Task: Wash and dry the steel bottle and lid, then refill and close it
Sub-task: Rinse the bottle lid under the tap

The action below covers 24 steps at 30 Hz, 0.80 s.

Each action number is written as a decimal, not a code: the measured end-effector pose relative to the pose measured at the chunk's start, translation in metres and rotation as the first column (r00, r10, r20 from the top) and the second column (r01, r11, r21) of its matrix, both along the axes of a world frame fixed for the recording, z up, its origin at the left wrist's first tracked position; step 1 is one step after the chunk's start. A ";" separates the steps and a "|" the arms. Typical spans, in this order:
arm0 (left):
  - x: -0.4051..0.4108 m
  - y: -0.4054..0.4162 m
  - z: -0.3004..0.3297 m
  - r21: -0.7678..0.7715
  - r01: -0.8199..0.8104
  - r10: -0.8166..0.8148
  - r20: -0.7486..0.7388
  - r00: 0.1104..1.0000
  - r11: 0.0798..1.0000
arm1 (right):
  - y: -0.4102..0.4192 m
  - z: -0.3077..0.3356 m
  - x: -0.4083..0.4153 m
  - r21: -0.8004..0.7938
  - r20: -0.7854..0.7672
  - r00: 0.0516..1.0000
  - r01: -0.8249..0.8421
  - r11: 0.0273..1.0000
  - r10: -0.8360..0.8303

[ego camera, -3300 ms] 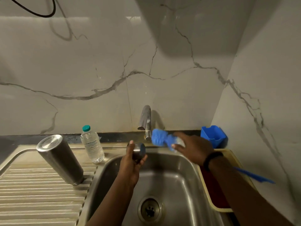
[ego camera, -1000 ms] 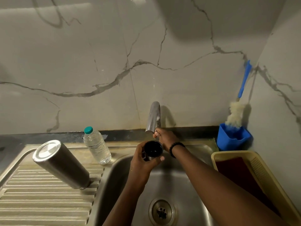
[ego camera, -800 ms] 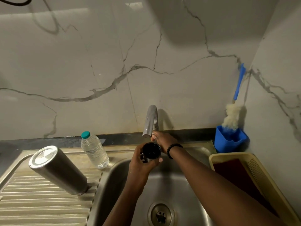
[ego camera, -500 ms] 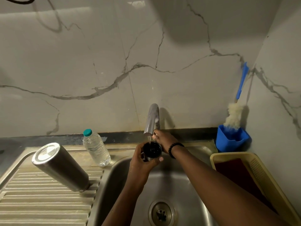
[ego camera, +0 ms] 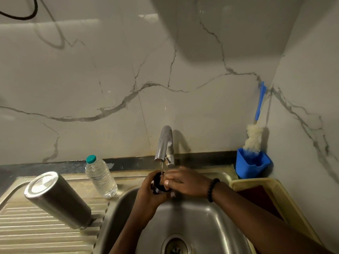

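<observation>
Rinsing lid [ego camera: 158, 184] under tap [ego camera: 163, 143]: left hand [ego camera: 146, 197] grip holding it, right hand [ego camera: 185, 182] fingers flat on it.

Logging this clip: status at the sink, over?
Left hand grips lid under running tap; right hand rubs it. Steel bottle inverted on drainboard, untouched. Nothing in the way.
</observation>
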State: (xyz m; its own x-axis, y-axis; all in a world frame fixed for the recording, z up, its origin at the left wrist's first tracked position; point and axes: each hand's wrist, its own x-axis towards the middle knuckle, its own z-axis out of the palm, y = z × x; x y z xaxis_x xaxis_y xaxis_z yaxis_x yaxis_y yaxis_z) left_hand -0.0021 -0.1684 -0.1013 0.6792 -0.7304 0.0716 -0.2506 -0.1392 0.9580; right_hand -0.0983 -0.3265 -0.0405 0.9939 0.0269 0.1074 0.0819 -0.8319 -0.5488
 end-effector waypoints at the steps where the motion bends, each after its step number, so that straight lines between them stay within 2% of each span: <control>1: 0.002 -0.001 0.001 0.005 0.021 -0.021 0.020 1.000 1.000 | -0.003 -0.001 -0.001 -0.041 0.009 1.000 -0.008 0.999 0.008; 2: 0.002 -0.002 0.002 0.011 0.037 -0.038 0.041 0.998 0.999 | -0.005 -0.002 -0.002 -0.145 0.009 0.999 -0.043 0.989 0.045; 4: 0.003 -0.003 0.005 0.005 0.035 -0.035 0.086 0.996 0.999 | -0.008 -0.006 -0.002 -0.400 -0.046 0.987 -0.162 0.902 0.157; 6: 0.005 -0.003 0.008 -0.006 -0.004 0.005 0.165 0.986 1.000 | -0.004 -0.009 -0.003 -0.508 -0.089 0.984 -0.180 0.842 0.157; 7: 0.004 -0.004 0.009 -0.018 -0.024 0.027 0.210 0.977 1.000 | 0.003 -0.009 -0.003 -0.488 -0.080 0.992 -0.122 0.864 0.095; 8: 0.003 -0.005 0.010 -0.039 -0.036 0.045 0.250 0.967 0.999 | 0.012 -0.006 -0.002 -0.395 -0.064 0.998 -0.018 0.919 -0.007; 9: 0.000 -0.007 0.011 -0.056 -0.041 0.056 0.289 0.956 0.998 | 0.022 -0.001 0.000 -0.203 -0.076 0.987 0.122 0.972 -0.140; 10: -0.005 -0.010 0.011 -0.067 -0.051 0.070 0.324 0.944 0.996 | 0.031 0.006 0.003 0.074 -0.147 0.953 0.279 0.957 -0.267; 11: -0.009 -0.013 0.011 -0.074 -0.069 0.090 0.354 0.931 0.995 | 0.038 0.010 0.007 0.396 -0.263 0.902 0.425 0.814 -0.343; 12: -0.011 -0.014 0.010 -0.081 -0.088 0.112 0.382 0.917 0.993 | 0.043 0.014 0.009 0.666 -0.385 0.858 0.513 0.542 -0.339; 13: -0.013 -0.014 0.008 -0.088 -0.097 0.125 0.412 0.903 0.991 | 0.044 0.017 0.011 0.813 -0.461 0.837 0.531 0.238 -0.293; 14: -0.013 -0.014 0.006 -0.090 -0.091 0.122 0.444 0.888 0.992 | 0.043 0.020 0.011 0.860 -0.498 0.831 0.509 -0.021 -0.249; 15: -0.013 -0.012 0.005 -0.084 -0.073 0.104 0.469 0.877 0.994 | 0.041 0.022 0.011 0.856 -0.512 0.833 0.472 -0.213 -0.211; 16: -0.012 -0.011 0.004 -0.074 -0.055 0.085 0.489 0.868 0.996 | 0.040 0.022 0.010 0.840 -0.509 0.841 0.437 -0.324 -0.186; 17: -0.011 -0.010 0.005 -0.072 -0.051 0.080 0.501 0.862 0.996 | 0.041 0.023 0.009 0.839 -0.501 0.849 0.428 -0.337 -0.170; 18: -0.009 -0.010 0.006 -0.076 -0.060 0.090 0.498 0.863 0.995 | 0.045 0.024 0.008 0.866 -0.484 0.856 0.437 -0.244 -0.184; 19: -0.007 -0.010 0.008 -0.091 -0.068 0.104 0.479 0.872 0.994 | 0.049 0.022 0.006 0.892 -0.447 0.864 0.449 -0.047 -0.233; 20: -0.004 -0.011 0.011 -0.104 -0.065 0.105 0.450 0.887 0.992 | 0.052 0.020 0.004 0.860 -0.370 0.879 0.446 0.246 -0.301; 21: 0.000 -0.011 0.013 -0.109 -0.039 0.082 0.422 0.903 0.993 | 0.049 0.014 0.001 0.715 -0.240 0.909 0.404 0.571 -0.342; 22: 0.004 -0.011 0.014 -0.102 0.003 0.038 0.396 0.917 0.995 | 0.042 0.008 -0.001 0.437 -0.101 0.943 0.328 0.838 -0.316; 23: 0.007 -0.009 0.012 -0.086 0.049 -0.014 0.367 0.930 0.995 | 0.032 0.002 -0.002 0.096 0.003 0.974 0.225 0.970 -0.226; 24: 0.009 -0.007 0.010 -0.061 0.080 -0.055 0.338 0.940 0.995 | 0.021 0.000 -0.002 -0.191 0.048 0.995 0.096 0.977 -0.088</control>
